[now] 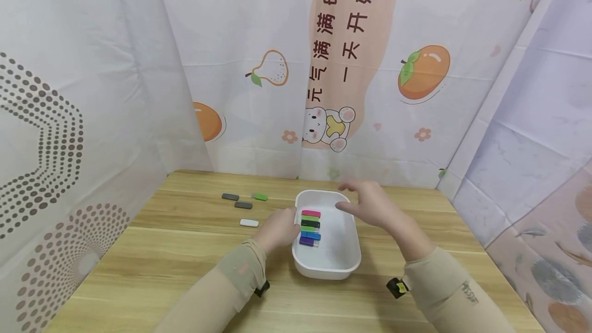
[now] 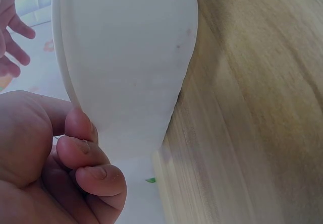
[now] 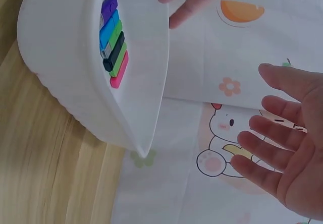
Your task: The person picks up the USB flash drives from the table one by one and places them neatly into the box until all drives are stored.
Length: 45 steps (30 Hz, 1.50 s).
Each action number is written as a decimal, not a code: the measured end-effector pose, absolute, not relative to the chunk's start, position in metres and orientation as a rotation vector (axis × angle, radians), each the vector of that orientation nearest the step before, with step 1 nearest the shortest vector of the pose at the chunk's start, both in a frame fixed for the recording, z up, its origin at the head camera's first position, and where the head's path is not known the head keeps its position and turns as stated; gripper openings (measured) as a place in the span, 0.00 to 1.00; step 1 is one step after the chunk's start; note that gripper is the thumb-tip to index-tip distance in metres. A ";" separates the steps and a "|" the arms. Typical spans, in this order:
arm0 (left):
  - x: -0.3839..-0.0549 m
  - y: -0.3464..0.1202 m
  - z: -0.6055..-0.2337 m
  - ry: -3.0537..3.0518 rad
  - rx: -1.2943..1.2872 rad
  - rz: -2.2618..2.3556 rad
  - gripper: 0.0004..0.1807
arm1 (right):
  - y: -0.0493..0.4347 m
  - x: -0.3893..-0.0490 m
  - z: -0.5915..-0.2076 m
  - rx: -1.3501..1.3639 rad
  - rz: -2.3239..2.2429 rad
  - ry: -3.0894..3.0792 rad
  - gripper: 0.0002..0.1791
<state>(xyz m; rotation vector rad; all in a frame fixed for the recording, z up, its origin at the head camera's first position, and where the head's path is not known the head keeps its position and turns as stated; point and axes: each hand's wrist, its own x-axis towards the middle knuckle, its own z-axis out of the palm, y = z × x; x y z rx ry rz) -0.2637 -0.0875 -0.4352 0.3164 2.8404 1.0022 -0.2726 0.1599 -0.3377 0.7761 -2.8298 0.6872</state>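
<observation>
My left hand (image 1: 279, 229) pinches the left rim of a white plastic tub (image 1: 336, 256), thumb inside and curled fingers outside, as the left wrist view shows. Inside, along the tub's left side, several USB flash drives lie side by side in a column: a pink one (image 1: 311, 214), a black one (image 1: 310, 223), a blue one (image 1: 311, 236), a purple one (image 1: 307, 241) and green ones between. Over the tub's far right rim hovers my right hand (image 1: 370, 203), fingers spread and holding nothing; the right wrist view shows its palm (image 3: 303, 168) apart from the tub.
Left of the tub on the wooden table (image 1: 185, 256) lie more flash drives: a white one (image 1: 249, 223), two dark grey ones, including this grey drive (image 1: 243, 205), and a green one (image 1: 260, 197). A printed curtain (image 1: 254, 132) hangs behind the table and along both sides.
</observation>
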 end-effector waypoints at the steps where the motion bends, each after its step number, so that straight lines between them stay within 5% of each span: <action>1: -0.264 -0.088 -0.435 2.841 0.318 1.001 0.22 | 0.162 -0.273 -0.337 0.771 0.684 -2.822 0.25; 45: -0.266 -0.088 -0.437 2.846 0.321 0.969 0.23 | 0.262 -0.310 -0.362 0.296 0.779 -2.840 0.47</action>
